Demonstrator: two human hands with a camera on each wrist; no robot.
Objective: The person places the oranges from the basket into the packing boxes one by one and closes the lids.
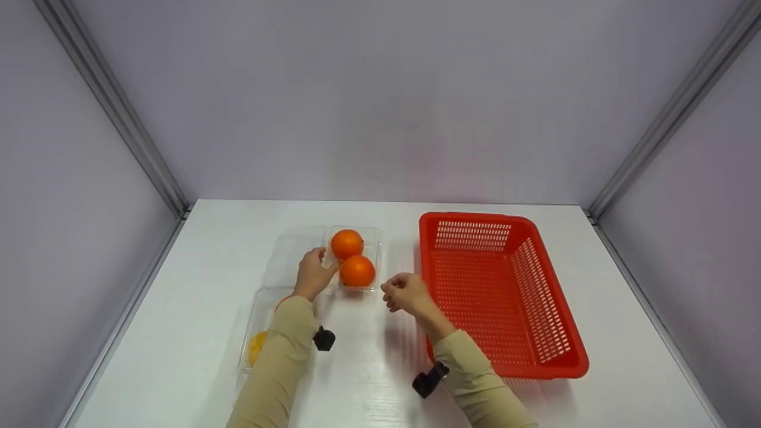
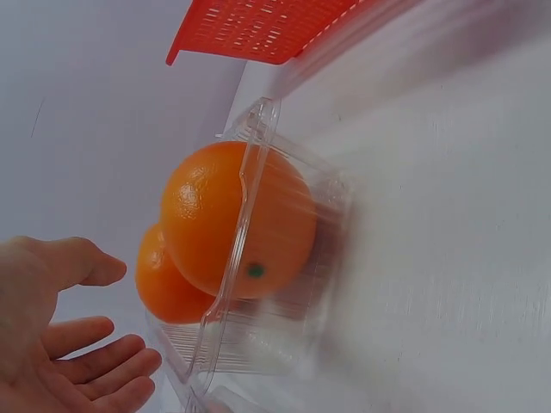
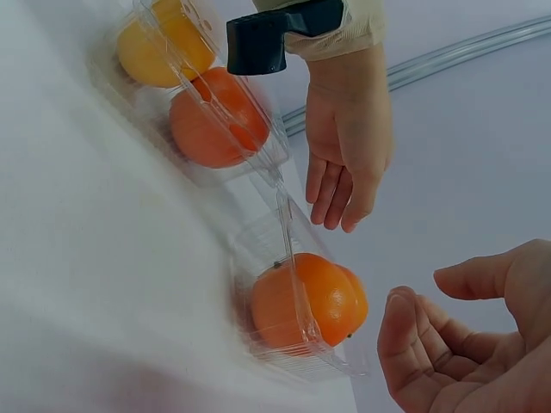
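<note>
Two oranges, the far orange and the near orange, sit in a clear plastic container near the middle of the table. Just left of them my left hand hovers, thumb and fingers spread apart; the left wrist view shows a gap between it and the fruit. My right hand is held in the air between this container and the red basket. Its fingers are loosely bent, and the right wrist view shows nothing between thumb and fingertips.
A second clear container, partly hidden under my left forearm, holds a yellow fruit and an orange-red fruit. A clear lid lies left of the oranges. The basket fills much of the table's right side; walls stand around the table.
</note>
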